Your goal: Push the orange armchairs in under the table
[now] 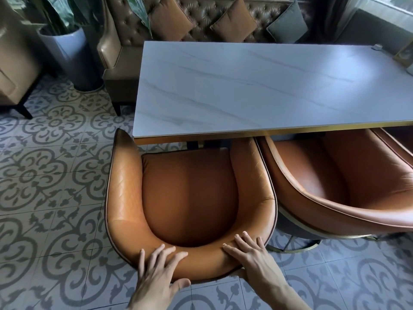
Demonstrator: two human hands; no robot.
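An orange leather armchair point(190, 198) stands in front of me, its seat facing the white marble table point(257, 86). The front of its seat sits just under the table's near edge; its left arm sticks out past the table's left corner. My left hand point(159, 268) lies flat on the top of the backrest, fingers spread over the rim, thumb on the outer side. My right hand point(252, 256) rests on the same rim further right, fingers spread. A second orange armchair point(335, 175) stands to the right, touching the first, its front tucked under the table.
A tufted brown leather sofa point(125, 52) with cushions runs along the table's far side. A pale round planter point(69, 57) stands at the far left, beside a tan chair point(15, 70). Small items point(404, 54) lie at the table's far right corner. Patterned floor tiles point(55, 175) spread on the left.
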